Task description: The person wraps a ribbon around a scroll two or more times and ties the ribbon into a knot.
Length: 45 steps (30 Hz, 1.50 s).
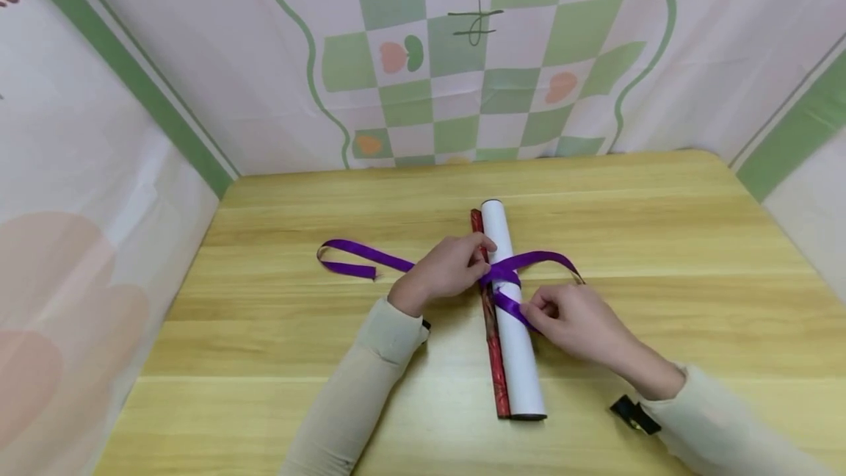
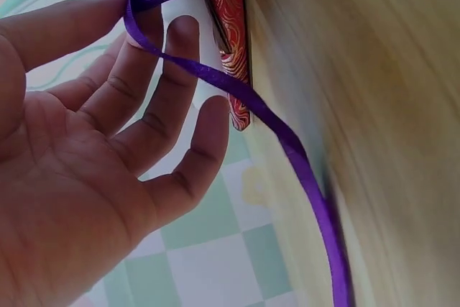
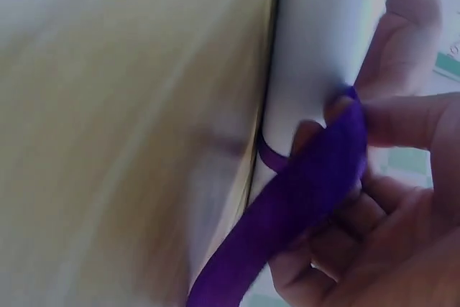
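A white tube [image 1: 522,366] with dark end rims lies lengthwise on the table, a slim red patterned strip [image 1: 499,380] along its left side. Purple ribbon [image 1: 507,275] goes round both near their middle. My left hand [image 1: 449,267] is at the crossing; in the left wrist view its thumb and index finger pinch the ribbon [image 2: 251,98], the other fingers loosely bent. To the right of the tube, my right hand [image 1: 581,320] pinches another part of the ribbon [image 3: 287,199] between thumb and finger. Whether the crossing is knotted cannot be made out.
One ribbon tail [image 1: 350,269] loops back on the table at the left. Another length [image 1: 548,255] arches over to the right, behind the right hand. The wooden table [image 1: 277,358] meets a printed cloth backdrop [image 1: 456,94] at its far edge. Cloth also hangs at both sides.
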### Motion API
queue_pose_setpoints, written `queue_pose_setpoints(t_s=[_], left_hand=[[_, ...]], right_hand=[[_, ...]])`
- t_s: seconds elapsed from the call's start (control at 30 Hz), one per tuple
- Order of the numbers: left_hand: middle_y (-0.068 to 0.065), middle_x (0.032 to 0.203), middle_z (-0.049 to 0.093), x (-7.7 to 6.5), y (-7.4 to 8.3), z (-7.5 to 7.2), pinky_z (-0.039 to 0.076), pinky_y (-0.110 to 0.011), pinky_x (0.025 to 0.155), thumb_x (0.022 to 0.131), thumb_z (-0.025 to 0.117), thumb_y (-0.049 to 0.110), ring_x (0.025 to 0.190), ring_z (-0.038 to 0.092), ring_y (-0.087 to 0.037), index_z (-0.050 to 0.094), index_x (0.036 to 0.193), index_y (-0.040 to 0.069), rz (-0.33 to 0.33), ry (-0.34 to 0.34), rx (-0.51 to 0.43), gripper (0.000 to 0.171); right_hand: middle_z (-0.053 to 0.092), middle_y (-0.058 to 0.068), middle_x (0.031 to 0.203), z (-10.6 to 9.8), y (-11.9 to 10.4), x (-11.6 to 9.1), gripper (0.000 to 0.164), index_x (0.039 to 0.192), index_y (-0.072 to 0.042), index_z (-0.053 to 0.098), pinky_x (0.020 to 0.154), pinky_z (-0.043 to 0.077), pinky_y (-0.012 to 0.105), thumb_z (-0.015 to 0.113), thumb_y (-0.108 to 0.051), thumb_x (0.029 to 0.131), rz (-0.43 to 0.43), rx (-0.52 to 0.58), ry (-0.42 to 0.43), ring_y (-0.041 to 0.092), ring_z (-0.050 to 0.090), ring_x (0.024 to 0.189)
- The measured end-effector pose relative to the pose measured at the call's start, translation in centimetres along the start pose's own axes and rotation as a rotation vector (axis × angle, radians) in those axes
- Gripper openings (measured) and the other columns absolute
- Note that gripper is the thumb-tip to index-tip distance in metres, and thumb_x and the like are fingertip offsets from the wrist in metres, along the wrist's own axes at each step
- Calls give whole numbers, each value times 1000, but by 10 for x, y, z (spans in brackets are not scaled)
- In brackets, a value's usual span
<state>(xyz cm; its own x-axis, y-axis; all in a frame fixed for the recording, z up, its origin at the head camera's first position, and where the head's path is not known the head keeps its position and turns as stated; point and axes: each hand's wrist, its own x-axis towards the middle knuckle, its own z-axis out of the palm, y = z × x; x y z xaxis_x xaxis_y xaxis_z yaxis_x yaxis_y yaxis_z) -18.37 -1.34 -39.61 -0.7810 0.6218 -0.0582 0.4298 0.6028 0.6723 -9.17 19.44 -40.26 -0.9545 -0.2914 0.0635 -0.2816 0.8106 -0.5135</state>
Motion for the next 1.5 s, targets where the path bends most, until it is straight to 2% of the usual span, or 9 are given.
queue_pose_setpoints(t_s=[0.27, 0.37, 0.53, 0.63, 0.77, 0.9, 1.17, 1.33, 1.5], left_hand=[[2, 94, 64, -1, -1, -3, 45, -19, 61, 97, 52, 20, 69, 53, -8, 64, 120, 9, 5, -8, -24, 29], [2, 91, 62, -2, -1, -4, 45, -20, 61, 99, 49, 21, 66, 52, -9, 62, 121, 10, 13, 3, -40, 28], [4, 98, 63, -2, -2, -3, 43, -19, 64, 101, 43, 22, 70, 51, -9, 63, 120, 11, -4, 37, -25, 29], [3, 87, 64, -1, -3, -2, 42, -20, 57, 99, 47, 21, 63, 51, -9, 64, 119, 11, -45, 35, -8, 28], [2, 71, 61, 0, -2, 1, 42, -22, 49, 94, 57, 23, 53, 51, -10, 64, 121, 11, -107, -6, -3, 30], [4, 72, 62, 0, -1, 4, 47, -22, 51, 88, 66, 25, 54, 57, -10, 63, 117, 10, -132, -30, -13, 32], [7, 76, 61, 4, -3, 7, 46, -19, 56, 91, 63, 27, 61, 55, -7, 63, 96, 16, -69, 8, 24, 12], [8, 77, 60, 5, -5, 8, 44, -18, 62, 94, 57, 27, 67, 53, -6, 62, 89, 19, -19, 25, 69, 11], [7, 77, 59, 1, -8, 5, 45, -20, 59, 91, 58, 23, 65, 54, -8, 58, 85, 18, -21, 87, -4, 8]], right_hand=[[46, -10, 50, 4, -12, 18, 29, 60, -22, 54, 39, 33, 25, 58, -27, 88, 63, -55, 63, 8, 41, 42], [44, -8, 50, 5, -15, 23, 31, 58, -21, 51, 40, 33, 27, 57, -26, 87, 63, -91, 90, 9, 41, 44], [47, -8, 55, 7, -18, 29, 29, 60, -21, 52, 42, 35, 29, 57, -27, 87, 43, -148, 146, 9, 42, 47], [48, -7, 56, 8, -20, 29, 29, 61, -21, 53, 42, 35, 29, 57, -29, 89, 43, -162, 150, 9, 42, 47], [46, -6, 55, 7, -21, 28, 29, 63, -20, 53, 41, 34, 29, 57, -30, 90, 45, -172, 142, 10, 41, 46], [45, -5, 54, 6, -21, 28, 27, 66, -18, 55, 40, 34, 28, 57, -30, 91, 48, -169, 125, 10, 41, 45], [45, -6, 55, 3, -21, 29, 25, 71, -17, 56, 41, 35, 28, 58, -30, 91, 25, -168, 97, 9, 41, 46], [47, -8, 56, 2, -20, 28, 24, 72, -17, 56, 42, 37, 27, 59, -31, 91, 10, -154, 79, 7, 42, 47], [48, -10, 56, -3, -16, 25, 26, 69, -20, 55, 44, 38, 26, 60, -34, 91, -7, -149, 54, 6, 42, 48]])
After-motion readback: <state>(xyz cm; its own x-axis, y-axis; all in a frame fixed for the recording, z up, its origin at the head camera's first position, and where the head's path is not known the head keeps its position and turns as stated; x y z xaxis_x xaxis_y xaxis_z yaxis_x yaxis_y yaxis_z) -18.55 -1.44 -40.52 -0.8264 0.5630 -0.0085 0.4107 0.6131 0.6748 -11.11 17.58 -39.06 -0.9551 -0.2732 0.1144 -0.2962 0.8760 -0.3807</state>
